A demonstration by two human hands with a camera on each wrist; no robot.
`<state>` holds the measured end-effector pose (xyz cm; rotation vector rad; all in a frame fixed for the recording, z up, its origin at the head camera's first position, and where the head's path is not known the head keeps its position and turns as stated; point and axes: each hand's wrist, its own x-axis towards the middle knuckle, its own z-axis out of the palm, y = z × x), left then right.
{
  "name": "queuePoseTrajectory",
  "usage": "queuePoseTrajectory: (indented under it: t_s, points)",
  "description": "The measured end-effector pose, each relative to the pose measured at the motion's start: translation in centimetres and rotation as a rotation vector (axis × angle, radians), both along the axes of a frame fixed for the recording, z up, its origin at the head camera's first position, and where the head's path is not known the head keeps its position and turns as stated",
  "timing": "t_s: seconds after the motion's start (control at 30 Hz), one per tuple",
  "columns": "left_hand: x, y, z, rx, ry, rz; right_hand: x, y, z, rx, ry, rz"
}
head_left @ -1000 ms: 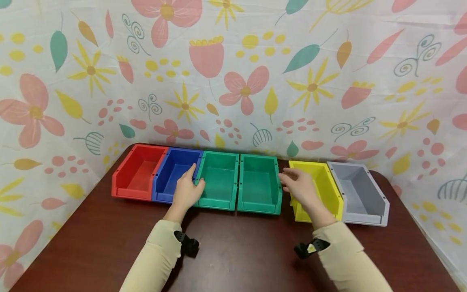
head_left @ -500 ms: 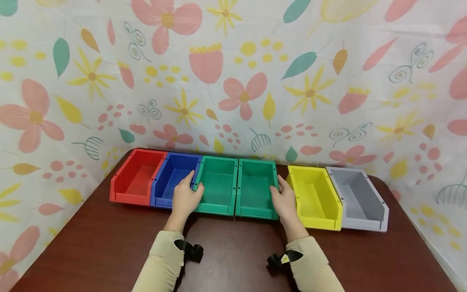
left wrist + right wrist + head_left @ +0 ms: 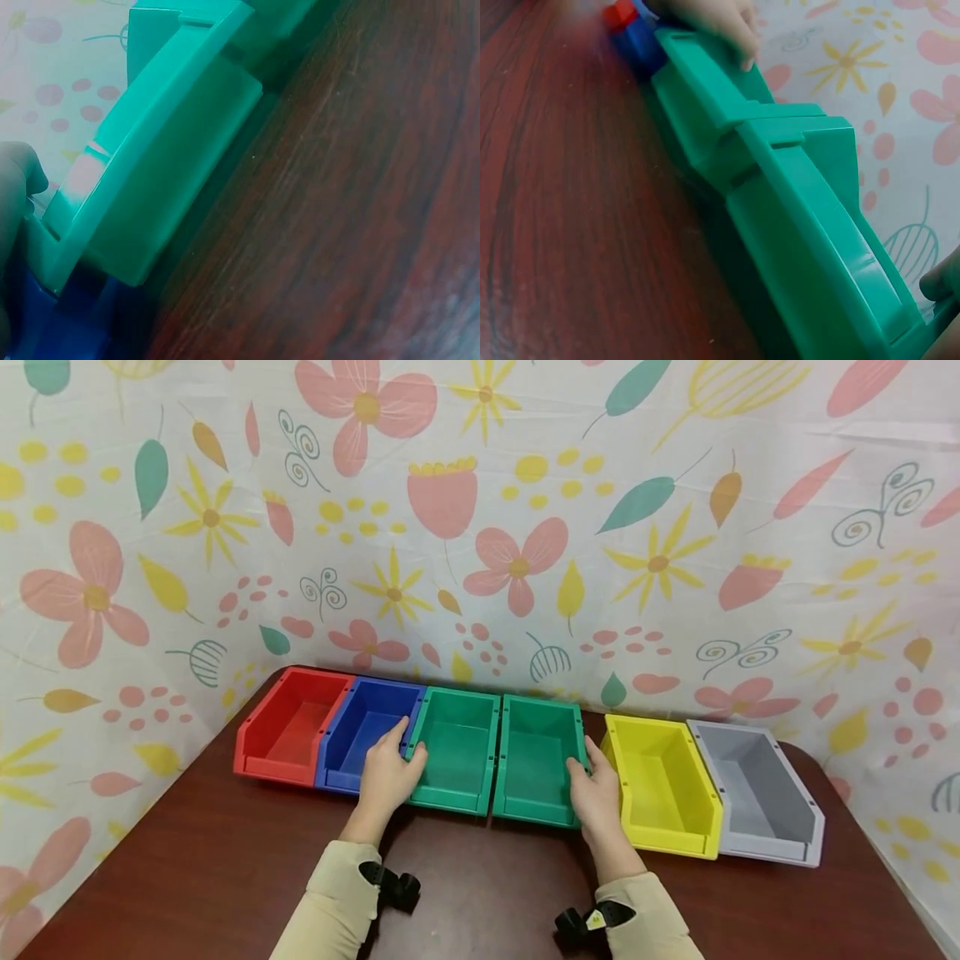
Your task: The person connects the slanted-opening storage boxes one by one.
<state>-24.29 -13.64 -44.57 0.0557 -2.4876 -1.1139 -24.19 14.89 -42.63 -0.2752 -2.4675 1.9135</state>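
The left green plastic storage bin and the right green plastic storage bin sit just beside each other, mid-scene, open tops upward. Each has high side walls, small rim holes and a lowered near end; long sides run near to far.

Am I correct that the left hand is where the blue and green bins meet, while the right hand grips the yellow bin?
Not quite: the right hand grips the right-hand green bin, not the yellow bin, as the head view shows. The left hand is as you say.
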Motion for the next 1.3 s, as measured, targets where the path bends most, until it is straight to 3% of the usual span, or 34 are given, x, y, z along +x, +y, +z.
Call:
queuePoseTrajectory:
  t_s: [0.33, 0.67, 1.13, 1.3]
  points:
    - [-0.2, -0.1, 0.6, -0.005, 0.019, -0.013, 0.2, 0.1, 1.7, -0.074, 0.026, -0.019]
    - [-0.4, 0.1, 0.3, -0.004, 0.009, -0.005, 0.3, 0.3, 2.4, -0.112, 0.025, -0.03]
    - [-0.1, 0.7, 0.4, 0.014, 0.023, 0.011, 0.7, 0.3, 3.5, -0.069, 0.007, -0.022]
    - [0.1, 0.8, 0.2, 0.014, 0.039, 0.018, 0.8, 0.6, 3.7, 0.028, -0.004, 0.025]
